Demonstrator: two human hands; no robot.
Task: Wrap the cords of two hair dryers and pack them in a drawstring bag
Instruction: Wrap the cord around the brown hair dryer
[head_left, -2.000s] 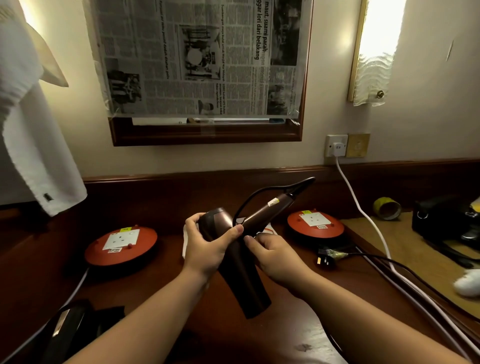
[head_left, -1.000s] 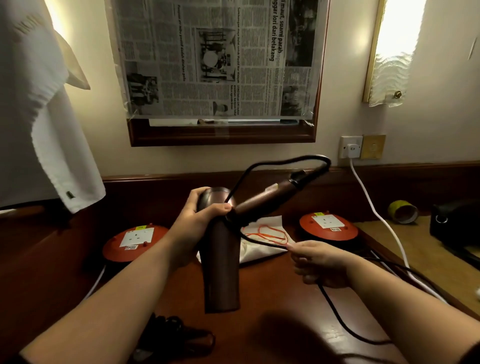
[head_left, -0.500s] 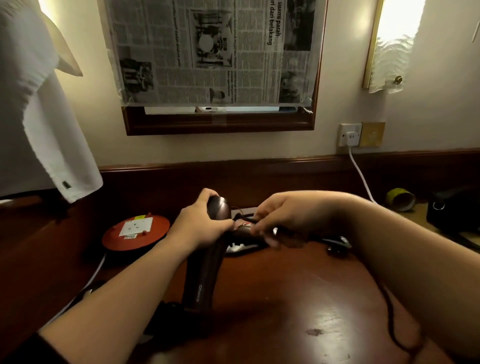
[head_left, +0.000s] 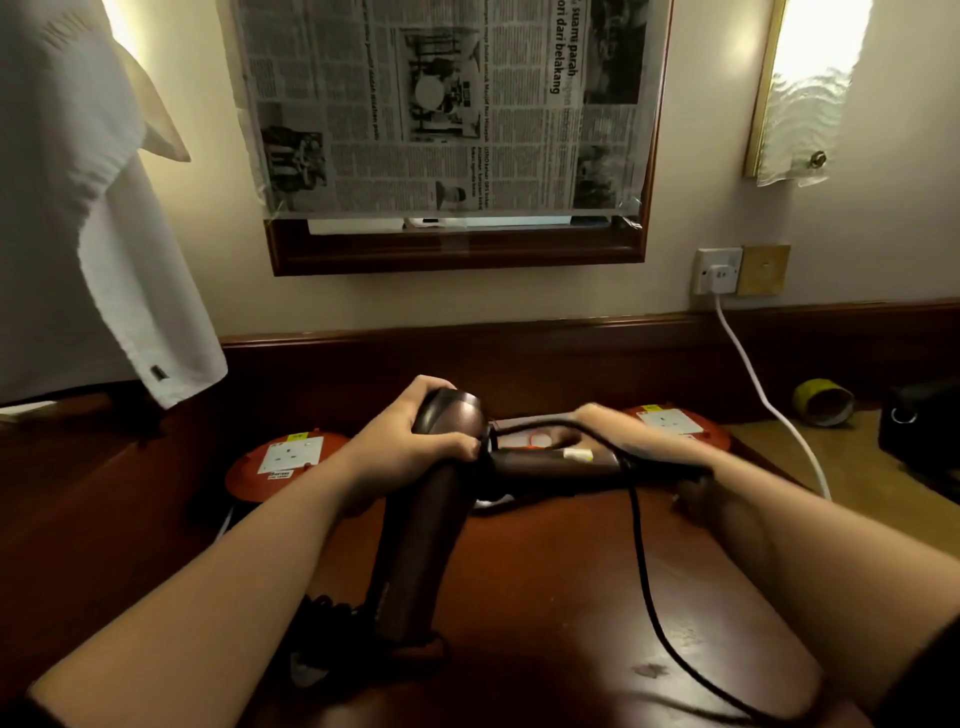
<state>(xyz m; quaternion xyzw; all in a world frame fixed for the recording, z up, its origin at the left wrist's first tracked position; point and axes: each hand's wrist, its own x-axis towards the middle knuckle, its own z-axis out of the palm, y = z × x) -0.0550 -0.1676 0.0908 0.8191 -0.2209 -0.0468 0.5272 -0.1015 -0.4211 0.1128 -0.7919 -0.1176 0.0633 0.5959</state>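
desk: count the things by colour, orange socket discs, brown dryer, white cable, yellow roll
orange socket discs: 2
brown hair dryer: 1
white cable: 1
yellow tape roll: 1
total: 5

One brown hair dryer (head_left: 415, 530) with one black cord (head_left: 641, 551), two hands: left hand (head_left: 415, 441), right hand (head_left: 623, 431). Two red round socket discs on the tabletop (head_left: 571, 597): left disc (head_left: 283, 462), right disc (head_left: 675, 423). One wall socket (head_left: 718, 270) with one white cable (head_left: 753, 384), one yellow tape roll (head_left: 823, 401), one newspaper-covered mirror (head_left: 452, 130), two wall lamps: left lamp (head_left: 122, 26), right lamp (head_left: 810, 88).
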